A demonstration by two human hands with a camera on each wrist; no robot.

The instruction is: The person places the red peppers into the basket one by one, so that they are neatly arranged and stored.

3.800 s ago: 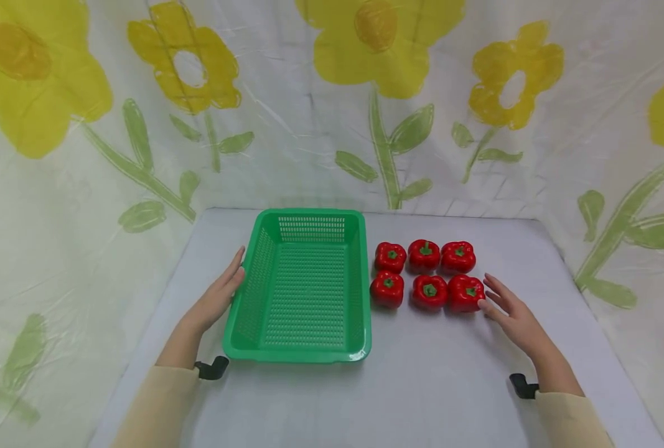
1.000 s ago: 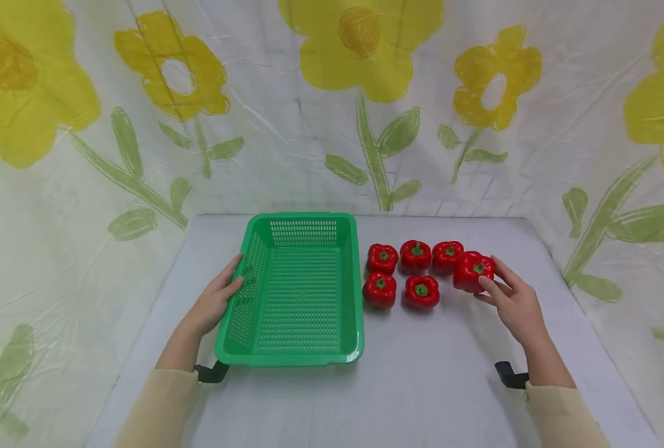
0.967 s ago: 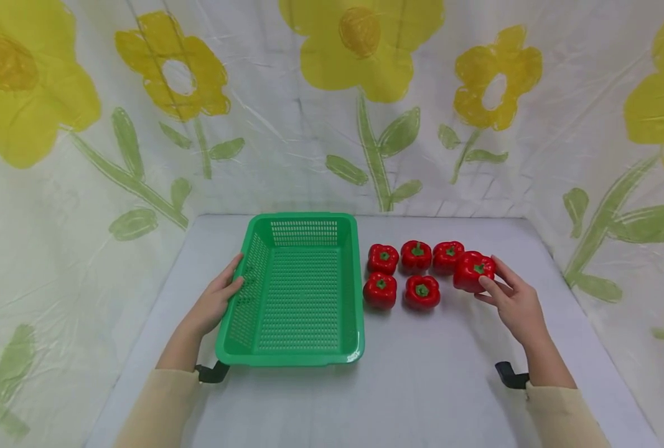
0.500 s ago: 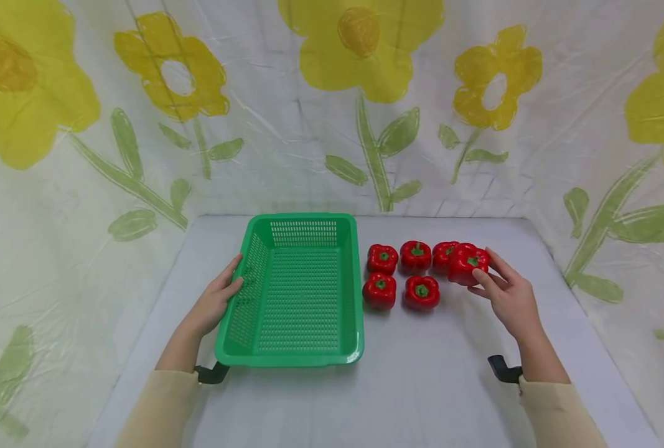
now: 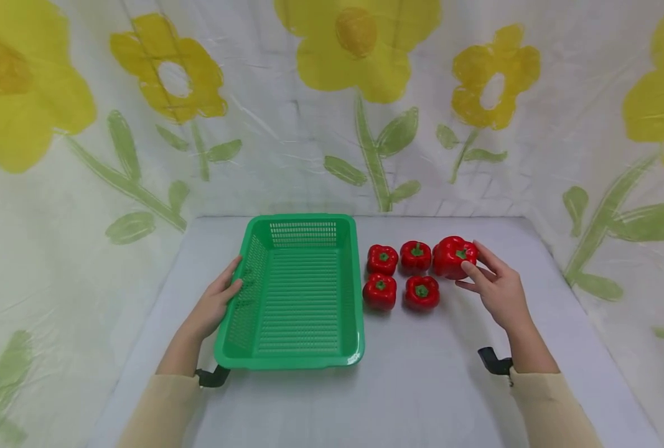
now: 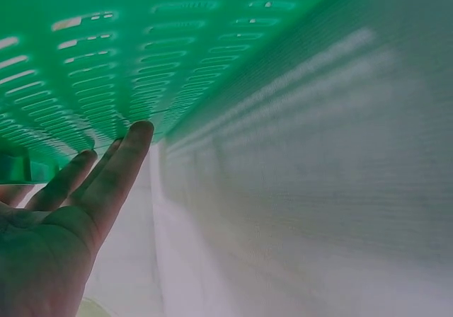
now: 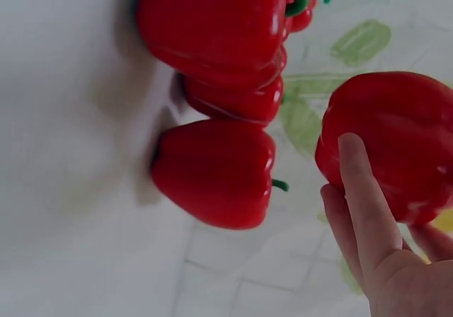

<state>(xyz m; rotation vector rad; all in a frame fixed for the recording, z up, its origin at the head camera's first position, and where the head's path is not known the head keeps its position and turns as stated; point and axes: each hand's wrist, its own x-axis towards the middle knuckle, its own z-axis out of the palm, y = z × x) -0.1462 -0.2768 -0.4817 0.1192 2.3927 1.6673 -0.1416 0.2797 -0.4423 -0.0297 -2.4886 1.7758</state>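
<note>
My right hand (image 5: 496, 289) holds a red bell pepper (image 5: 449, 256) with a green stem between thumb and fingers. The right wrist view shows this held pepper (image 7: 389, 133) raised off the table, level with the stem of a standing pepper (image 7: 212, 172). That standing pepper is hidden behind the held one in the head view. On the other side, my left hand (image 5: 214, 305) lies against the left wall of a green plastic basket (image 5: 360, 311). Its fingers (image 6: 117, 179) are straight, fingertips at the slotted wall in the left wrist view. The basket holds nothing.
Between basket and right hand, more red peppers stand in two rows: two behind, one pepper (image 5: 383, 259) and another (image 5: 416, 256), and two in front, one pepper (image 5: 379, 292) and another (image 5: 422, 293). A flower-patterned curtain (image 5: 287, 155) surrounds the white table (image 5: 421, 386).
My right hand has taken the front-right pepper from its row, lifted it and carried it left and back, over the rear-right pepper. My left hand has come up against the basket's side.
</note>
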